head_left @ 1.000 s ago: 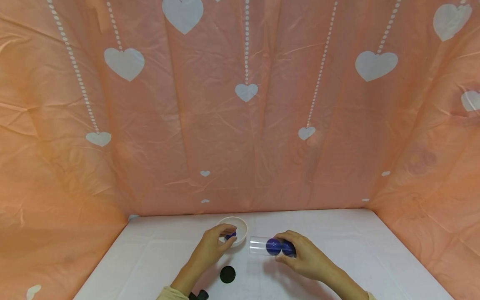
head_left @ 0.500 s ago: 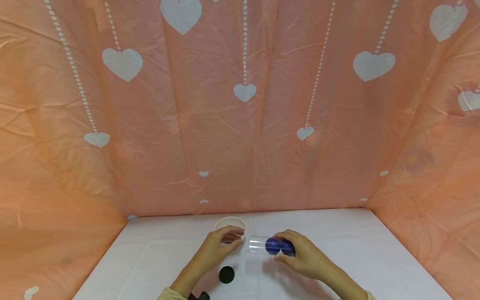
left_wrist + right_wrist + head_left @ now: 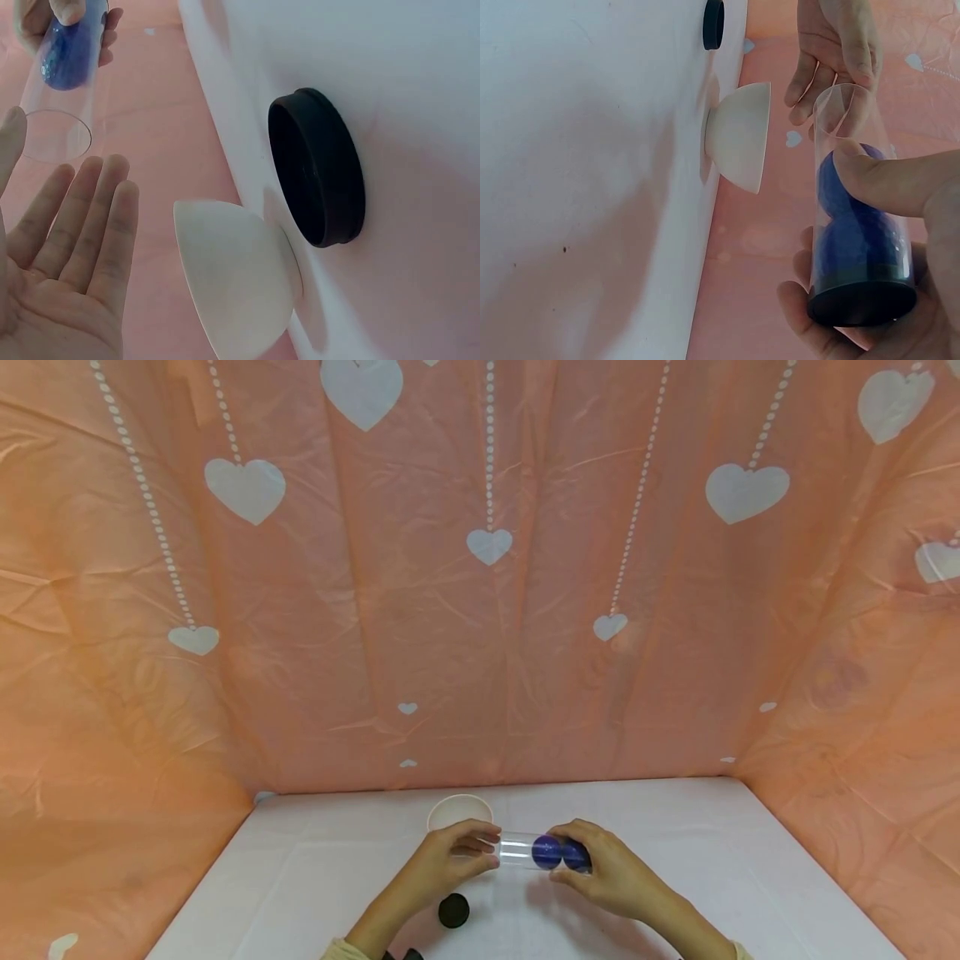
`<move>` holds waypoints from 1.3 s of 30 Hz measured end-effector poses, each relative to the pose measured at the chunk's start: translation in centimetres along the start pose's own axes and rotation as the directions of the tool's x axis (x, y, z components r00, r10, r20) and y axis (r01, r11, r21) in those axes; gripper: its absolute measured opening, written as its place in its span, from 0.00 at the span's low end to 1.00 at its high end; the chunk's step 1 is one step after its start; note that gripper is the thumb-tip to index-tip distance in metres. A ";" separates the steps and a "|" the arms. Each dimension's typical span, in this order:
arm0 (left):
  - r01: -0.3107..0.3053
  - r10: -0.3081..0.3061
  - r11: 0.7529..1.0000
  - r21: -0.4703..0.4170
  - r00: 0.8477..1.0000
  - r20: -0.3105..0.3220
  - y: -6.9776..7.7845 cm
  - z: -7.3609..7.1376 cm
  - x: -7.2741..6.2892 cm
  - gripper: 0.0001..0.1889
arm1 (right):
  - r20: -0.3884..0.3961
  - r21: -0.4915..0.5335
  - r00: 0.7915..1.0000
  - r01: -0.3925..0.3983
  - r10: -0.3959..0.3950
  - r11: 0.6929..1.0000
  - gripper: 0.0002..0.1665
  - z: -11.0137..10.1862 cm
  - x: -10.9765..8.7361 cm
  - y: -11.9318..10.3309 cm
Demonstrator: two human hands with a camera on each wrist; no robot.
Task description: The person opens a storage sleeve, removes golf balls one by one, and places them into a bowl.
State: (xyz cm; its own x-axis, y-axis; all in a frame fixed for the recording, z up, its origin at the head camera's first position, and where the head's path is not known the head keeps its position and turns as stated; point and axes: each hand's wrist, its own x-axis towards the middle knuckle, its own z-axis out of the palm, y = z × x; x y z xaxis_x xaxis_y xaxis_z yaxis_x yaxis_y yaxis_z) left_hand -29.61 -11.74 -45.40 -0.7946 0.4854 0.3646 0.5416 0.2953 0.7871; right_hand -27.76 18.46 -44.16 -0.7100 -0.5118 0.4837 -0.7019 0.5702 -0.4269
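My right hand [image 3: 615, 872] holds a clear tube [image 3: 516, 850] lying sideways above the table, its open end facing left. Two blue balls sit inside, one [image 3: 547, 852] near the middle and one [image 3: 859, 244] by the tube's black base [image 3: 862, 301]. Beside the open end is my left hand [image 3: 446, 868], fingers straight and palm bare in the left wrist view; whether its fingertips touch the rim I cannot tell. Behind that hand stands a white bowl [image 3: 232, 277], its inside mostly hidden. A round black cap [image 3: 322, 169] lies on the table nearer to me.
White cloth covers the table [image 3: 675, 827]. A pink-orange curtain [image 3: 450, 652] with white hearts hangs at the back and both sides. Part of a dark object [image 3: 412, 955] shows at the bottom edge, near my left forearm.
My left hand has moved right, from over the bowl to the tube's open end. The blue ball earlier seen at its fingers is out of sight. The right hand and tube stay in place.
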 end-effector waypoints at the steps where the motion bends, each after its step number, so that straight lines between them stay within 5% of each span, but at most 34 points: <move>1: -0.004 0.004 1.000 -0.002 1.000 -0.001 0.0 0.1 0.0 0.20 | 0.001 0.001 1.000 -0.001 0.001 1.000 0.24 0.0 0.0 0.0; 39: 0.022 -0.022 0.999 0.030 1.000 0.017 0.3 0.3 -0.1 0.19 | -0.015 -0.062 1.000 0.007 -0.008 0.998 0.24 -0.2 -0.1 -0.4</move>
State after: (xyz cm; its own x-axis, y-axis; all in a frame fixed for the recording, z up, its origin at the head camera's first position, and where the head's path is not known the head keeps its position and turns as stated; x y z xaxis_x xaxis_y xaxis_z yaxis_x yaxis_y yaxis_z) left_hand -29.29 -11.43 -45.40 -0.8015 0.4930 0.3384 0.5323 0.3305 0.7794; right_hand -27.38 18.39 -43.87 -0.7031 -0.5065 0.4990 -0.7022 0.6053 -0.3750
